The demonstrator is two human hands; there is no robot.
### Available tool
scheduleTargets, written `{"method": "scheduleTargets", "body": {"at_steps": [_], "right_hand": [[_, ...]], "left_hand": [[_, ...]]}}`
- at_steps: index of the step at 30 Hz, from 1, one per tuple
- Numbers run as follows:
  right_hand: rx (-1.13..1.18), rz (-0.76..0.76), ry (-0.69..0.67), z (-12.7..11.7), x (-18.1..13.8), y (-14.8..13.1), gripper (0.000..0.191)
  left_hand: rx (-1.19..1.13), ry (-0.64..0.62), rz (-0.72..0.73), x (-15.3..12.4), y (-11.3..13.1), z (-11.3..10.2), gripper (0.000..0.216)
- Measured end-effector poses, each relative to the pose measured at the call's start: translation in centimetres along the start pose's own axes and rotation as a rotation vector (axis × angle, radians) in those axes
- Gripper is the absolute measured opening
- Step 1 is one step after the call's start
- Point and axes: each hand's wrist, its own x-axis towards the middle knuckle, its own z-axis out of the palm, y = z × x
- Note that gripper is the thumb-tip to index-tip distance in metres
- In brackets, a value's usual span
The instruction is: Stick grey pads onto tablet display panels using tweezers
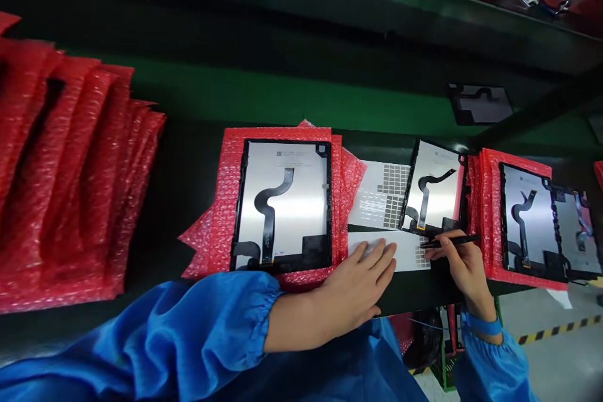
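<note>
My left hand (362, 282): open and flat, fingers spread a little, palm pressed down on the near label sheet (405, 252); it grips nothing.
My right hand (459, 267): closed in a pinch around a slim black tool (452, 240), thumb and forefinger on its shaft.
Slim black tool: lies almost level, its tip pointing left onto the right end of the near label sheet, where a small block of grey labels sits. I cannot tell if it is a pen or tweezers.
Near label sheet: a white strip at the near edge of the bench, between my two hands, just right of the left panel (287, 201).
Far label sheet (377, 198): white with grids of grey squares, just beyond the near one, its right edge under the middle panel (436, 188).
Left panel: silver back up, with a black curved flex cable, lying flat on red bubble wrap (226, 201).
Middle panel: smaller in view, tilted, just beyond my right hand.
Right panels (532, 220): two overlapping on more red wrap, at the right.
Red bag stack (66, 182): fanned out at the far left, well apart from my hands.
Green bench (282, 97): runs across the far side.
Sleeves (188, 333): blue, with a blue wristband (483, 325) on my right wrist.
</note>
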Motion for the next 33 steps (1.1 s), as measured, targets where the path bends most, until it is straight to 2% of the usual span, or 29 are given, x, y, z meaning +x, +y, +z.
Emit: {"method": "scheduleTargets", "body": {"at_steps": [10, 14, 20, 24, 27, 29, 31, 33], "right_hand": [[-0.006, -0.047, -0.086, -0.1, 0.5, -0.2, 0.032], [-0.001, -0.007, -0.100, -0.1, 0.7, -0.5, 0.033], [0.185, 0.069, -0.017, -0.1, 0.8, -1.2, 0.035], [0.255, 0.046, 0.053, 0.6, 0.9, -3.0, 0.032], [0.292, -0.015, 0.067, 3.1, 2.0, -5.5, 0.030], [0.316, -0.052, 0.033, 5.8, 3.3, -7.6, 0.029], [0.342, -0.068, -0.025, 9.4, 4.8, -10.0, 0.030], [0.365, -0.080, -0.100, 13.4, 6.3, -12.5, 0.032]], "left_hand": [[-0.004, 0.009, -0.010, -0.1, -0.4, -0.4, 0.081], [-0.010, 0.002, -0.005, -0.2, -0.6, -0.5, 0.081], [-0.050, 0.008, 0.031, 0.2, -1.2, -0.6, 0.077], [-0.080, 0.078, 0.060, -0.5, -1.6, -2.5, 0.073], [-0.104, 0.130, 0.059, -2.6, -2.5, -5.2, 0.054], [-0.112, 0.132, 0.001, -4.4, -3.6, -6.5, 0.045], [-0.071, 0.129, -0.140, -6.2, -5.1, -6.9, 0.055], [-0.007, 0.120, -0.319, -7.6, -7.1, -6.4, 0.078]]}}
